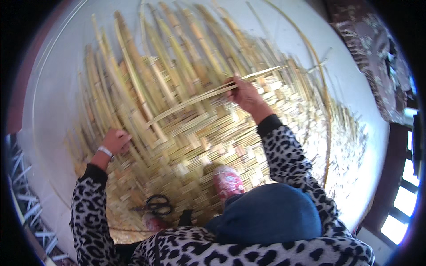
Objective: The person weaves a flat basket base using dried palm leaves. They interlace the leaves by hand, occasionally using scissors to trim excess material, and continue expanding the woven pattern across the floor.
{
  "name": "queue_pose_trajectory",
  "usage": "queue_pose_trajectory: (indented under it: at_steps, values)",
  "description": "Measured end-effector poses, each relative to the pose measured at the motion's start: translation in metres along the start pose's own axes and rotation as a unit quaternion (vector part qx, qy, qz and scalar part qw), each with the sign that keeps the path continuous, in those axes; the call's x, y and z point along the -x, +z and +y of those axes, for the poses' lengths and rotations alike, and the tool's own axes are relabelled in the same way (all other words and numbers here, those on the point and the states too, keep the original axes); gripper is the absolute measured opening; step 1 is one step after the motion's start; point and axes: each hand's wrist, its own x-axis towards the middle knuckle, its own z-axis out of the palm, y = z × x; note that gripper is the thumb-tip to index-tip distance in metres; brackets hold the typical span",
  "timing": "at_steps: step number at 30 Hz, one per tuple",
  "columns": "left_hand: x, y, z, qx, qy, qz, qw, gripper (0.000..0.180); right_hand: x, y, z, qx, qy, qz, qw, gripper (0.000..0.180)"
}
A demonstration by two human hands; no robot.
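A woven reed mat [191, 166] spreads beneath me, its long loose reed strips [177, 44] fanning out from the far edge. My right hand [245, 95] is closed around thin split reed strips [191, 103]. They slant across the fanned strips, from the middle of the mat up to the right. Over the mat's left part, my left hand [116, 142] is closed, fingers curled beside the upright strips. What it grips, if anything, is hidden. The weave looks tight near me and ends at the fanned strips.
Black-handled scissors [159, 205] lie on the mat near my pink shoe [227, 181]. My bent knee [275, 213] covers the lower middle. A long thin cane [327, 97] curves down the right side. Patterned brown cloth [368, 57] hangs at upper right; pale floor [49, 88] surrounds the mat.
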Motion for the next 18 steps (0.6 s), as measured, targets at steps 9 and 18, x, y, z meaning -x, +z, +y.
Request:
queue_pose_trajectory:
  at_steps: [9, 18]
  values:
    - [0.009, 0.009, 0.009, 0.142, -0.161, 0.005, 0.977, 0.022, 0.001, -0.021, -0.014, -0.093, 0.007, 0.098, 0.991, 0.044]
    - [0.010, 0.021, -0.014, -0.142, -0.022, 0.054, 0.988, 0.036, -0.005, -0.030, -0.008, -0.070, 0.035, 0.050, 0.996, 0.040]
